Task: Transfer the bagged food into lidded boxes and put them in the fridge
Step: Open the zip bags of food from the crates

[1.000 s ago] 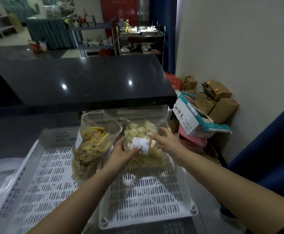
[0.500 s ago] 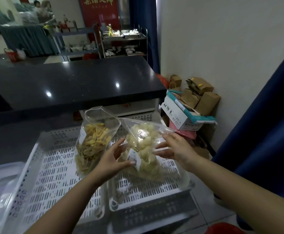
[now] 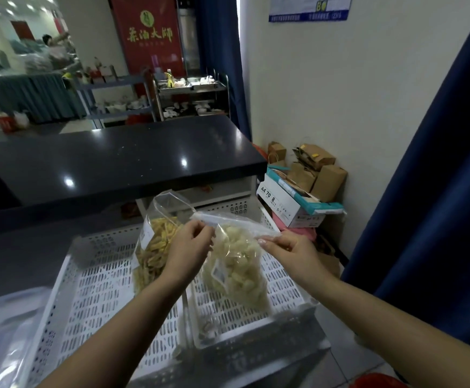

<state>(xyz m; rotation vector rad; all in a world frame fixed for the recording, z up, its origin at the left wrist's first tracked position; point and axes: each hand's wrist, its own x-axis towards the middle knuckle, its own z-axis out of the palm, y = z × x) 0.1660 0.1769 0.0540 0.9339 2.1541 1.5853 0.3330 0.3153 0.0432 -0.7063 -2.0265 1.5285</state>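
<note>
Both hands are pinching the top strip of the pale food bag (image 3: pixel 235 264), left hand (image 3: pixel 184 250) at 9 o'clock, right hand (image 3: pixel 287 252) at 3, dangling it over the white crate (image 3: pixel 93 289). If the seal is popping suddenly, pieces are probably spilling through the slots.

Clear bag (image 3: pixel 236 264) of pale chunks, seemingly aloft.

Two white slotted trays (image 3: pixel 93 298) sit side by side on the dark counter (image 3: pixel 12 264); a bag of yellow strips (image 3: pixel 155 247) stands in the left tray.
</note>
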